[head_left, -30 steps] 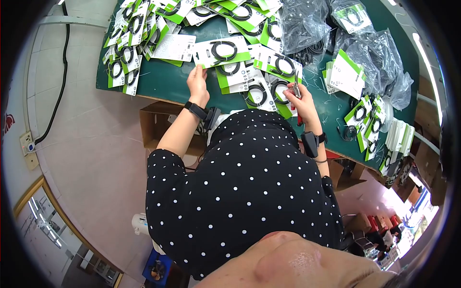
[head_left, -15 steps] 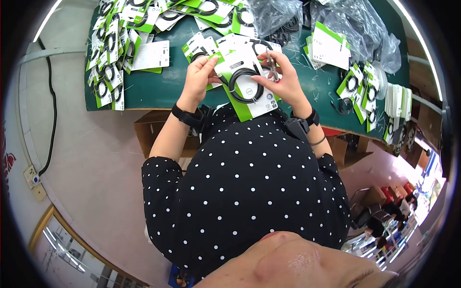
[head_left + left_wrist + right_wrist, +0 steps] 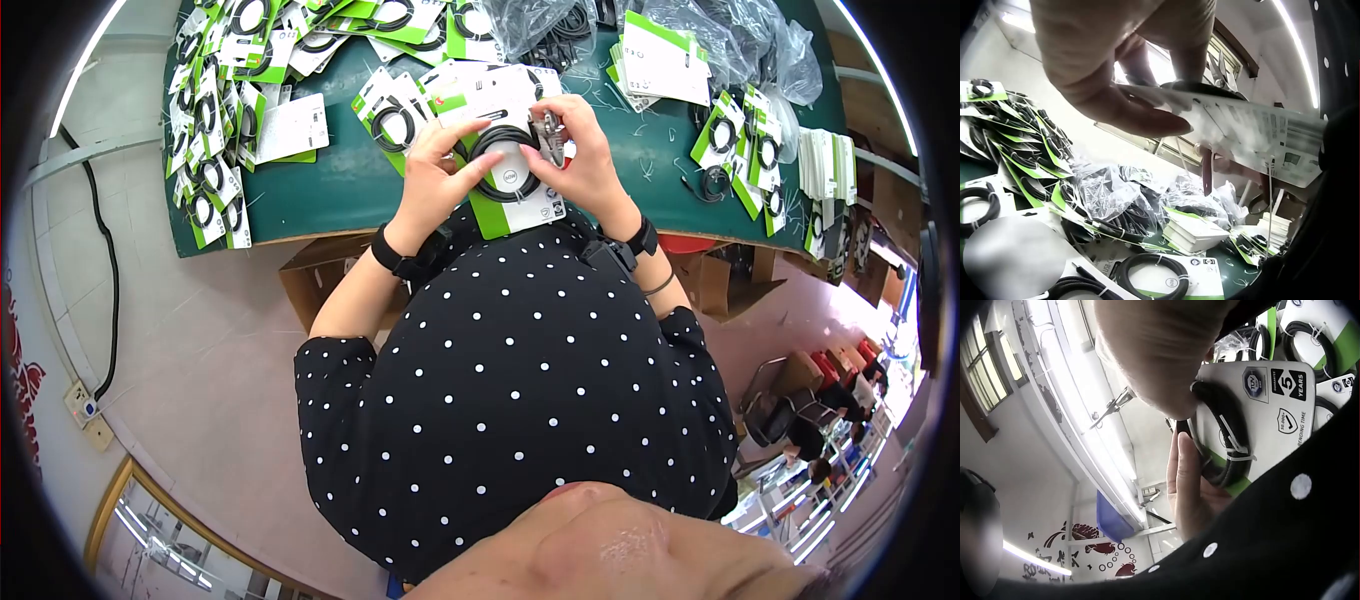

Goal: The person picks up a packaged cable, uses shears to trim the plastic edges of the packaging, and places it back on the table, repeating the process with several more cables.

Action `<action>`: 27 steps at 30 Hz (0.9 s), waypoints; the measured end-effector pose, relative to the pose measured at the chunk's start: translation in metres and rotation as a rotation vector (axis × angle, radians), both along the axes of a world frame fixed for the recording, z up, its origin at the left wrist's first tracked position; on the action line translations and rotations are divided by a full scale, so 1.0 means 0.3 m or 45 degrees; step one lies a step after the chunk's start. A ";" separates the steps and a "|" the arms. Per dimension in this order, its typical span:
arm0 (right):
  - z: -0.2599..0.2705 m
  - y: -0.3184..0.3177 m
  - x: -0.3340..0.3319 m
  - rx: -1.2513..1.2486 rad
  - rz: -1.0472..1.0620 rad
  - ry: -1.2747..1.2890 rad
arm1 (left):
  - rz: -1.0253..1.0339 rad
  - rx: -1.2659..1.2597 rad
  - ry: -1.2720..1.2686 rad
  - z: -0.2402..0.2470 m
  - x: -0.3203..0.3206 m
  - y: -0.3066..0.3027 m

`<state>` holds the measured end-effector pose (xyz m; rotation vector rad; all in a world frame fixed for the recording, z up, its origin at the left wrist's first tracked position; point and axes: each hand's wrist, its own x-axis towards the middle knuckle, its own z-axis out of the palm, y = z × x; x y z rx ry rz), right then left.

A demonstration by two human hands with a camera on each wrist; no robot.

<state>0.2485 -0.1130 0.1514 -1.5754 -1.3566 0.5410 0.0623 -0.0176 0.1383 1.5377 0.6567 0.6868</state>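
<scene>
Since half a second earlier, the cable card [image 3: 520, 205] is drawn closer to the chest and held above the near edge of the tabletop [image 3: 330, 195]. Loose cards [image 3: 215, 120], a card stack [image 3: 655, 60] and plastic bags [image 3: 740, 40] are spread beyond it. The card's left side is pinched in the grip of the left hand [image 3: 435, 180]. The right hand [image 3: 585, 165], its grip closed on small cutters [image 3: 548, 128], is set against the right side. The long axis is pointed from the chest out toward the tabletop.
</scene>
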 end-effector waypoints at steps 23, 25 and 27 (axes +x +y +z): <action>-0.011 -0.007 0.015 -0.029 0.185 -0.054 | -0.078 -0.317 0.074 -0.010 -0.007 -0.022; -0.004 -0.006 0.015 -0.034 0.190 -0.074 | -0.134 -0.130 0.183 -0.003 -0.012 -0.005; -0.001 -0.008 0.015 -0.050 0.203 -0.115 | -0.163 -0.038 0.238 -0.005 -0.011 0.000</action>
